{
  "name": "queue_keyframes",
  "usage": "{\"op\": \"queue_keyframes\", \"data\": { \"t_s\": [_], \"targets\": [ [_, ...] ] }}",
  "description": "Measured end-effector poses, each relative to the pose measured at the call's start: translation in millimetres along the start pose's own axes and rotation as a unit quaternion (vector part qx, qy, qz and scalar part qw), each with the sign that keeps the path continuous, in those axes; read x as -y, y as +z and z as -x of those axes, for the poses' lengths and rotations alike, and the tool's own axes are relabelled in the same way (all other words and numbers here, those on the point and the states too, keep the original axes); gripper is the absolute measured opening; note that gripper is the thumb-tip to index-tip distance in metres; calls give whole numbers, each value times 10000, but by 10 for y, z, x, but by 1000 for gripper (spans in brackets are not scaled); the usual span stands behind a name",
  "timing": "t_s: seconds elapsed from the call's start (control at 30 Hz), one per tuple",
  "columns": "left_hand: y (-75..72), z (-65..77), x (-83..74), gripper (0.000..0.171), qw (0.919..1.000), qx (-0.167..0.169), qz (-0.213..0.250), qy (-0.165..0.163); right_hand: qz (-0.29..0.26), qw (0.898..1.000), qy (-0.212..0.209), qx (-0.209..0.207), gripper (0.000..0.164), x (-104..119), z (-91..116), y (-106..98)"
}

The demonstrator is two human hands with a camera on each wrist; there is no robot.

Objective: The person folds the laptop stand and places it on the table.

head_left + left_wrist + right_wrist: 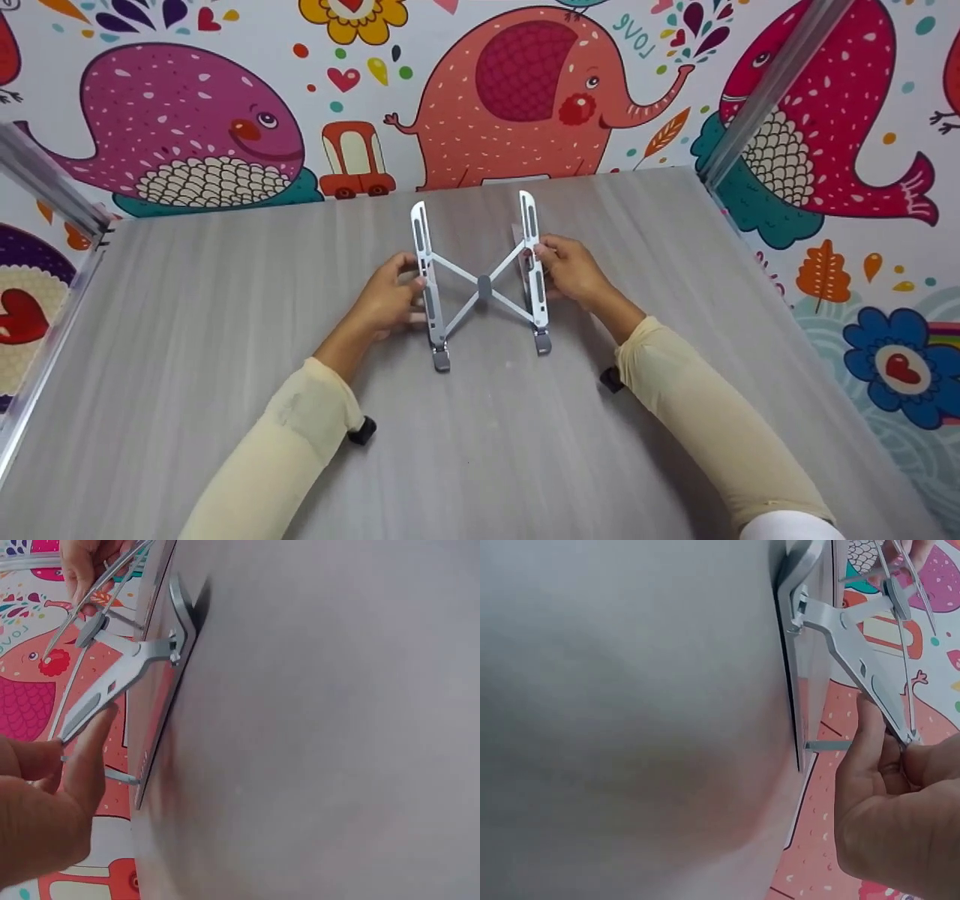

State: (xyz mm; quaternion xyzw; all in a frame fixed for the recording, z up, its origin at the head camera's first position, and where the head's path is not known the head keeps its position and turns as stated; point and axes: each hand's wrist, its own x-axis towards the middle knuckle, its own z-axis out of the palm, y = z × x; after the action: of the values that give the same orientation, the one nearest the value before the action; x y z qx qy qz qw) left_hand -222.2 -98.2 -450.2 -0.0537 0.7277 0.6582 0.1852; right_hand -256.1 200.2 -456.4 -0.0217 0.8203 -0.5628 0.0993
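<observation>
A silver folding laptop stand (484, 287) stands unfolded on the table, its crossed bars joined at a grey hub between two slotted side rails. Grey hooked feet point toward the person. My left hand (386, 298) pinches the left rail near its middle. On the opposite side my right hand (571, 268) pinches the right rail. The left wrist view shows the thumb and fingers of the left hand (56, 799) on the raised arm of the stand (112, 682). Likewise, in the right wrist view the right hand (892, 787) grips the other raised arm, above its base bar (791, 682).
The stand is on a grey wood-grain table (225, 315). Behind it rises a wall printed with cartoon animals (517, 97). Metal posts (772, 97) are at the table's back corners. Black wrist devices (362, 431) sit under both sleeves.
</observation>
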Motion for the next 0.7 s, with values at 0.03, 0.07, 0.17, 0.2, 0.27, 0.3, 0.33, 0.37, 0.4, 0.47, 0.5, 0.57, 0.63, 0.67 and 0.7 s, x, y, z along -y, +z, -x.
{"op": "queue_keyframes", "data": {
  "t_s": [0.03,0.07,0.17,0.2,0.27,0.3,0.33,0.37,0.4,0.47,0.5,0.57,0.63,0.67,0.7],
  "targets": [
    [-2,26,18,27,10000,-17,6,20,-55,10000,20,40,30,1,-1,11],
    [-1,44,36,27,10000,-39,5,36,-57,10000,27,56,30,1,1,19],
    [10,79,81,27,9998,-102,-87,154,-87,9999,73,92,30,-7,13,40],
    [16,86,92,27,9996,-138,-139,185,-92,9999,97,106,30,-11,19,44],
    [25,102,114,28,9991,-218,-298,209,-100,9997,147,139,30,-20,35,51],
    [31,114,121,29,9989,-242,-353,206,-101,9997,172,162,30,-24,43,54],
    [37,126,127,29,9987,-255,-405,195,-69,9996,186,177,30,-29,53,56],
    [42,136,133,29,9985,-262,-438,177,-76,9996,210,196,30,-32,62,57],
    [47,149,137,30,9985,-254,-450,165,-91,9995,231,201,30,-34,72,59],
    [54,173,144,30,9983,-266,-499,147,-148,9993,271,218,30,-36,90,63],
    [56,181,147,30,9983,-275,-497,161,-144,9993,268,220,29,-35,98,64],
    [56,196,155,30,9980,-295,-529,192,-204,9991,289,236,29,-33,112,69],
    [58,207,160,30,9977,-326,-560,215,-178,9992,273,238,29,-33,126,72],
    [60,212,162,30,9977,-315,-547,226,-170,9992,262,237,28,-35,134,74],
    [62,214,168,30,9980,-302,-511,238,-132,9993,246,230,28,-39,141,74]
  ]
}}
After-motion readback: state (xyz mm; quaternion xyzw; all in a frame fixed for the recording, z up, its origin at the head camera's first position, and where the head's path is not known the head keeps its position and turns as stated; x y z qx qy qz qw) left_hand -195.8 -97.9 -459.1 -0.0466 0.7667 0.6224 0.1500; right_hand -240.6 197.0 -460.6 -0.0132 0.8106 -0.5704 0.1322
